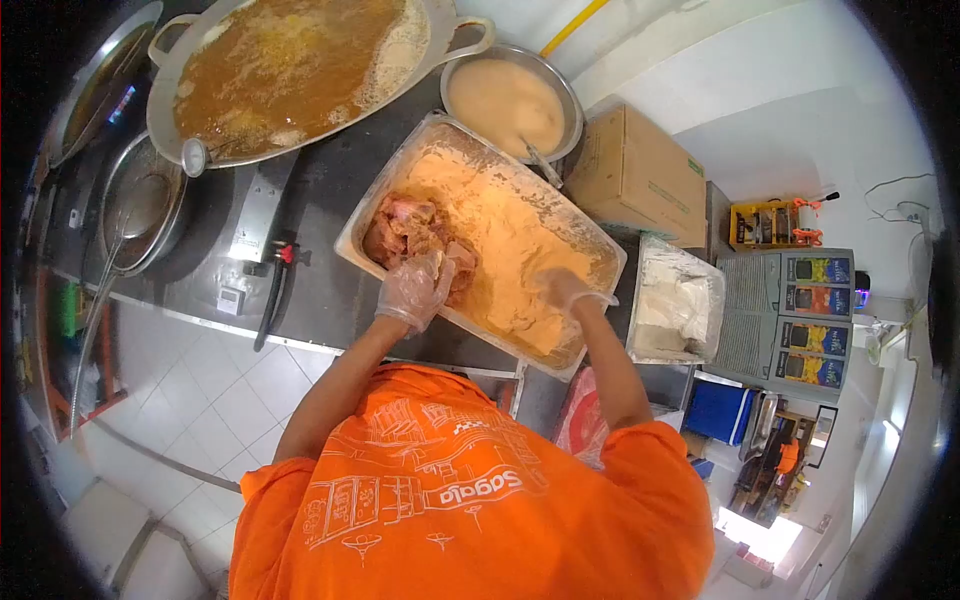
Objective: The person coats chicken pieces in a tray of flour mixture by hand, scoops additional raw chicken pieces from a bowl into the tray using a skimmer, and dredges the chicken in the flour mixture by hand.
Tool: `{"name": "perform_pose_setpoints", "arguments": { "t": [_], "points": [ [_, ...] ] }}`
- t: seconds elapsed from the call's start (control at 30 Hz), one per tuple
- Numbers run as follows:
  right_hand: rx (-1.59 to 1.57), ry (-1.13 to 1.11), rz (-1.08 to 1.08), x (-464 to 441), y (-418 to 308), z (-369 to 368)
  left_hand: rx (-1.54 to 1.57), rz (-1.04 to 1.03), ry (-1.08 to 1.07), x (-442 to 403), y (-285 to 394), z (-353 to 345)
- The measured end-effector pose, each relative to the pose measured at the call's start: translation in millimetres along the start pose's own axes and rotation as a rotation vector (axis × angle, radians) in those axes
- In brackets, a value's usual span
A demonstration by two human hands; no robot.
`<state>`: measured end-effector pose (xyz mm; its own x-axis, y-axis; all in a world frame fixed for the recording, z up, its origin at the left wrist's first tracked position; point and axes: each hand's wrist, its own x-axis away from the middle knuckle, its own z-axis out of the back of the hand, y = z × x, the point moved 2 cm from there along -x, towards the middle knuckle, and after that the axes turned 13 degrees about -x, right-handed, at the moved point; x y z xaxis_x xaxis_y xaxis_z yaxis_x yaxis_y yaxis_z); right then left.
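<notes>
A large rectangular tub (352,232) holds orange-tinted flour (510,225), with a heap of raw meat pieces (405,225) at its left end. My left hand (415,290), in a clear plastic glove, is at the near edge of that heap, its fingers closed on a piece of meat (460,268) partly coated in flour. Toward the right side of the tub, my right hand (570,290), also gloved, reaches into the flour. Its fingers are blurred and partly sunk in the flour, so their grip is not clear.
A wide pan of bubbling oil (290,75) with a dial thermometer (195,157) stands at the back left. Behind the tub is a bowl of pale batter (505,105). A cardboard box (640,175) and a white powder bin (680,305) are at right; a strainer (145,205) sits left.
</notes>
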<state>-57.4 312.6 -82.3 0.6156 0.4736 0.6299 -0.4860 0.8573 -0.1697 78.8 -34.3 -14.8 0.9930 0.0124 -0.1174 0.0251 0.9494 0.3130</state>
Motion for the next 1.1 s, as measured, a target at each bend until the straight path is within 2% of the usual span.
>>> {"name": "perform_pose_setpoints", "arguments": {
  "t": [0.07,0.1,0.17,0.3,0.4,0.47,0.5,0.6,0.7,0.73,0.77,0.8,0.83,0.9,1.0,1.03,1.07,1.1],
  "points": [
    [-0.301,0.237,-0.059,34.4,-14.5,47.8,0.005,0.002,0.014,1.0,-1.6,-4.4],
    [-0.297,0.233,-0.059,40.9,-16.5,53.4,0.009,0.004,0.031,0.8,-1.1,-5.5],
    [-0.345,0.425,-0.218,52.1,-13.5,56.3,0.014,-0.004,0.017,0.2,-0.9,-5.3],
    [-0.383,0.448,-0.225,54.9,-6.4,41.1,0.027,0.001,-0.014,6.5,0.8,-7.9],
    [-0.244,0.503,-0.104,51.4,-14.3,36.4,0.022,-0.006,-0.012,5.9,1.1,-7.6],
    [-0.287,0.541,-0.295,48.8,-16.9,38.9,0.026,-0.001,-0.035,4.3,2.2,-4.6],
    [-0.286,0.538,-0.287,49.3,-17.3,43.1,0.028,0.003,-0.061,5.2,1.8,-2.9],
    [-0.423,0.576,-0.185,42.1,-14.1,76.3,0.001,-0.031,-0.092,0.0,0.1,7.7],
    [-0.545,0.624,-0.139,53.7,-47.4,159.0,0.068,0.003,-0.139,-3.5,0.3,4.3],
    [-0.667,0.687,-0.027,44.9,-51.0,182.0,0.065,0.005,-0.136,-3.0,-0.6,3.3],
    [-0.789,0.747,0.087,35.7,-54.8,206.7,-0.005,-0.078,-0.093,-1.8,-0.8,3.3],
    [-0.708,0.773,0.061,26.3,-67.4,234.3,-0.076,-0.159,-0.05,-1.3,0.1,3.8],
    [-0.627,0.797,0.037,10.3,-77.5,258.0,-0.08,-0.154,-0.045,-2.5,1.9,6.3],
    [-0.519,0.873,0.262,-52.2,-70.4,284.2,0.097,0.074,-0.185,-5.6,2.3,10.5],
    [-0.467,0.828,0.262,-153.0,-66.1,306.3,-0.012,0.034,-0.181,-1.8,1.2,0.2],
    [-0.522,0.722,0.221,-182.6,-67.3,309.9,-0.019,0.056,-0.175,-3.8,0.8,4.3],
    [-0.573,0.614,0.179,-209.0,-67.7,308.8,0.052,0.102,-0.184,-6.6,2.6,11.0],
    [-0.571,0.603,0.197,-233.5,-63.1,303.3,0.126,0.147,-0.192,-8.4,3.5,14.9]
  ]
}}
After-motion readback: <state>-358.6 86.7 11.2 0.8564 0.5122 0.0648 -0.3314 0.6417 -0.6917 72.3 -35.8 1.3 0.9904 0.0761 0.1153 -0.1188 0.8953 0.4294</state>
